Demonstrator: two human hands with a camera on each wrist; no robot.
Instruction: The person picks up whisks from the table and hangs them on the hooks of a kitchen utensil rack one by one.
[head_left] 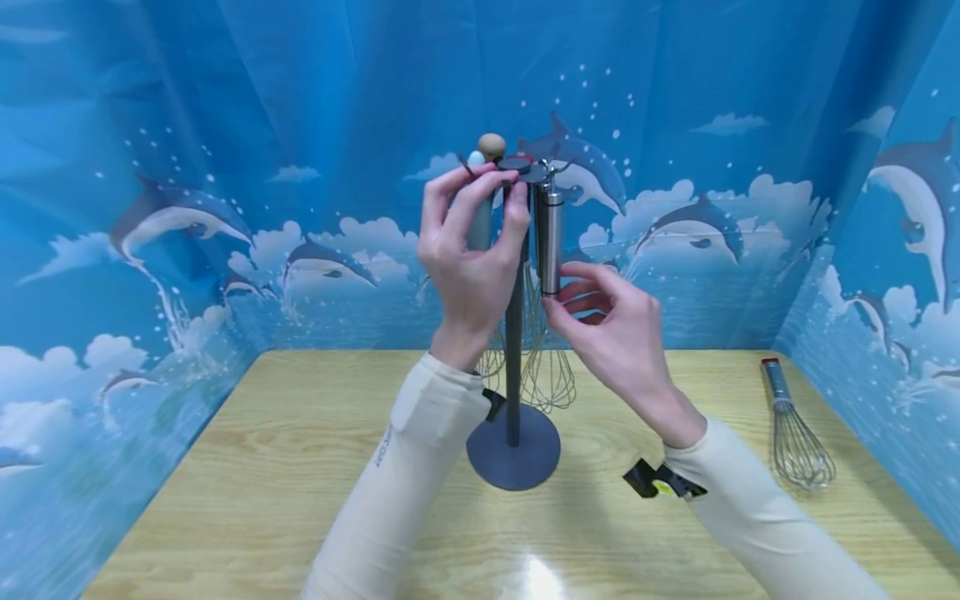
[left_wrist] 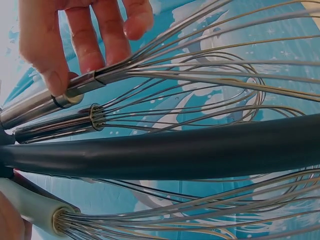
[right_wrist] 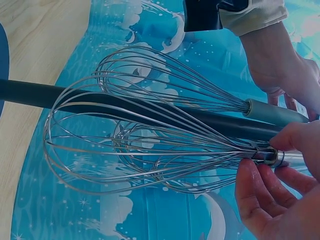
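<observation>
A dark grey stand [head_left: 513, 454] with a round base and an upright pole [left_wrist: 200, 150] stands mid-table, with several wire whisks hanging from its top. My left hand [head_left: 487, 187] is raised beside the top of the pole and grips a pale-handled whisk [right_wrist: 272, 112] near its upper end. My right hand [head_left: 558, 300] pinches the lower end of a steel-handled whisk [head_left: 550, 237], just above the wires [right_wrist: 150, 150]. In the left wrist view the right hand's fingers [left_wrist: 75, 45] close on that steel handle [left_wrist: 30, 110]. A third steel-handled whisk [left_wrist: 55, 127] hangs close beside it.
Another whisk [head_left: 795, 433] with a red-capped handle lies on the wooden table [head_left: 262, 467] at the far right. Blue dolphin-print curtains [head_left: 150, 208] close in the table on the left, back and right.
</observation>
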